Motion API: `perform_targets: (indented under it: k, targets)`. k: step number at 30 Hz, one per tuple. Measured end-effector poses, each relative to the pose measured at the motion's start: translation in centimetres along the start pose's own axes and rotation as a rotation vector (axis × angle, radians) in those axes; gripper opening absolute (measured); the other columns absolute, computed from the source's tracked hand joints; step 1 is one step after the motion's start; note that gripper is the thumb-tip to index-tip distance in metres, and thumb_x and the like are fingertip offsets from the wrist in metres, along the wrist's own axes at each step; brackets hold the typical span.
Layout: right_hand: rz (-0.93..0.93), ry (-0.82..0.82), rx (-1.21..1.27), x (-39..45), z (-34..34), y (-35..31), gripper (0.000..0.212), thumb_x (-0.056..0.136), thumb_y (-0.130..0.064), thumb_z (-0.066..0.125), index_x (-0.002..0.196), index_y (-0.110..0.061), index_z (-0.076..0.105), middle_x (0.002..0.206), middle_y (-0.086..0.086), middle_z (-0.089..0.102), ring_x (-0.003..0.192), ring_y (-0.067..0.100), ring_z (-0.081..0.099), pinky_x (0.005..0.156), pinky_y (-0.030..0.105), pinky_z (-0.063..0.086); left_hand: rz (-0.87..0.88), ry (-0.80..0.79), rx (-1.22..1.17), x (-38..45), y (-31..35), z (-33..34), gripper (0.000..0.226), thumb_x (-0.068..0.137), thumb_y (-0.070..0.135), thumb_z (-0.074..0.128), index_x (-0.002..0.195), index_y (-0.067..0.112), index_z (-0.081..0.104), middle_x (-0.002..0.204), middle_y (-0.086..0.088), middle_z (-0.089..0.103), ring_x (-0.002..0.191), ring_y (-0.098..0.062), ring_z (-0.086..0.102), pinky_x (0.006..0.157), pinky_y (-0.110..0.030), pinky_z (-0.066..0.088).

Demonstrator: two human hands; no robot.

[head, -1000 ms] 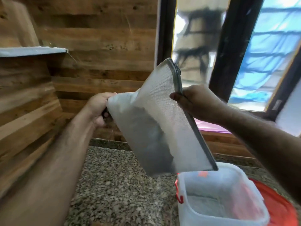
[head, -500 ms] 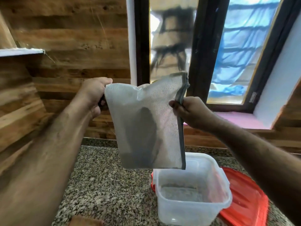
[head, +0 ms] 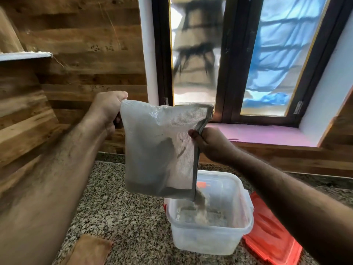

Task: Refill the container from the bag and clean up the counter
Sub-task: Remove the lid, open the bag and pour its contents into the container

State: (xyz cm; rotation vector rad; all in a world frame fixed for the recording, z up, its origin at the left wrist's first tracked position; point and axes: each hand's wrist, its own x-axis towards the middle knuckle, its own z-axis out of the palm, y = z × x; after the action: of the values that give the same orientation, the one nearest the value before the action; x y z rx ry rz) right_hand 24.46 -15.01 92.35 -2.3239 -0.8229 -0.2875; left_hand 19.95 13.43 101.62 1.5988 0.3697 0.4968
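The bag (head: 160,150) has tipped lower, and now powder falls from its corner into the box (head: 210,217), so filling has begun. The left hand (head: 108,108) pinches the top corner; the right hand (head: 212,144) grips the zip edge. The speckled tabletop (head: 124,217) holds a red lid (head: 271,232), below a window (head: 229,60).

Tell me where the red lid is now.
In the head view the red lid lies flat on the granite counter, lower right, partly under the clear plastic container.
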Motion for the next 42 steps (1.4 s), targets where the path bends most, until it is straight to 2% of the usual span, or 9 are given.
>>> perform_targets:
  k: [4, 10, 18, 21, 26, 33, 36, 40, 42]
  targets:
    - [0.022, -0.034, 0.089, -1.0, 0.7, 1.0, 0.05, 0.114, -0.044, 0.042, 0.093, -0.008, 0.069, 0.09, 0.012, 0.075, 0.084, 0.027, 0.074, 0.081, 0.051, 0.064, 0.011, 0.021, 0.045, -0.7, -0.7, 0.6, 0.041, 0.103, 0.026, 0.062, 0.064, 0.015, 0.053, 0.044, 0.001, 0.042, 0.028, -0.011, 0.032, 0.04, -0.017, 0.028]
    - [0.067, -0.028, 0.14, -1.7, 1.7, 2.5, 0.036, 0.114, -0.042, 0.042, 0.088, -0.029, 0.064, 0.086, -0.011, 0.067, 0.082, 0.009, 0.067, 0.077, 0.035, 0.053, 0.045, 0.011, 0.143, -1.9, -0.3, 2.2, 0.035, 0.106, 0.029, 0.06, 0.077, 0.009, 0.061, 0.053, -0.003, 0.049, 0.034, -0.012, 0.041, 0.04, -0.019, 0.032]
    - [0.144, -0.039, 0.109, -3.1, 2.6, 5.2, 0.076, 0.098, -0.073, 0.031, 0.1, -0.011, 0.074, 0.103, 0.005, 0.078, 0.098, 0.025, 0.072, 0.093, 0.048, 0.057, 0.087, -0.038, 0.274, -1.6, -0.3, 5.1, 0.034, 0.106, 0.029, 0.061, 0.078, 0.011, 0.066, 0.053, 0.001, 0.057, 0.031, -0.005, 0.044, 0.037, -0.017, 0.033]
    - [0.177, -0.058, 0.089, -3.6, 3.1, 6.4, 0.07, 0.103, -0.067, 0.034, 0.102, -0.01, 0.075, 0.109, 0.008, 0.079, 0.106, 0.027, 0.072, 0.098, 0.046, 0.055, 0.115, -0.056, 0.331, -1.4, -0.7, 6.1, 0.031, 0.107, 0.03, 0.06, 0.087, 0.009, 0.071, 0.07, -0.003, 0.061, 0.047, -0.008, 0.055, 0.044, -0.021, 0.043]
    - [0.251, -0.05, 0.141, -4.3, 3.6, 7.8, 0.045, 0.113, -0.042, 0.046, 0.115, -0.008, 0.076, 0.119, 0.003, 0.075, 0.116, 0.023, 0.068, 0.104, 0.037, 0.051, 0.163, -0.079, 0.35, -1.0, -0.8, 7.7, 0.026, 0.104, 0.024, 0.064, 0.104, 0.002, 0.076, 0.1, -0.012, 0.076, 0.094, -0.029, 0.077, 0.082, -0.049, 0.065]
    - [0.411, -0.07, 0.259, -5.6, 4.1, 8.9, 0.031, 0.113, -0.04, 0.051, 0.085, -0.039, 0.066, 0.094, -0.013, 0.069, 0.087, 0.003, 0.061, 0.092, 0.032, 0.047, 0.277, -0.145, 0.541, -1.5, -0.3, 9.7, 0.035, 0.083, 0.023, 0.056, 0.082, -0.01, 0.066, 0.076, -0.012, 0.055, 0.069, -0.024, 0.052, 0.061, -0.04, 0.04]
    - [0.446, -0.093, 0.299, -6.3, 4.4, 9.6, 0.034, 0.111, -0.048, 0.05, 0.099, -0.028, 0.075, 0.114, 0.002, 0.076, 0.103, 0.02, 0.068, 0.098, 0.043, 0.056, 0.333, -0.162, 0.634, -2.1, 0.0, 10.7, 0.029, 0.086, 0.021, 0.057, 0.067, -0.001, 0.058, 0.068, -0.012, 0.052, 0.063, -0.023, 0.048, 0.057, -0.04, 0.039]
    - [0.53, -0.134, 0.388, -7.1, 4.3, 9.2, 0.037, 0.113, -0.046, 0.046, 0.095, -0.025, 0.072, 0.105, -0.006, 0.074, 0.086, 0.01, 0.067, 0.064, 0.018, 0.052, 0.395, -0.128, 0.705, -2.2, -0.4, 11.9, 0.027, 0.089, 0.019, 0.059, 0.067, 0.004, 0.058, 0.065, -0.01, 0.051, 0.061, -0.024, 0.047, 0.057, -0.041, 0.042]
    - [0.579, -0.161, 0.425, -7.4, 4.1, 9.3, 0.042, 0.112, -0.051, 0.044, 0.102, -0.022, 0.072, 0.107, -0.004, 0.076, 0.085, 0.014, 0.067, 0.065, 0.024, 0.052, 0.411, -0.125, 0.732, -2.1, -0.5, 12.4, 0.028, 0.09, 0.018, 0.057, 0.065, 0.007, 0.054, 0.063, -0.007, 0.047, 0.059, -0.021, 0.043, 0.052, -0.036, 0.035]
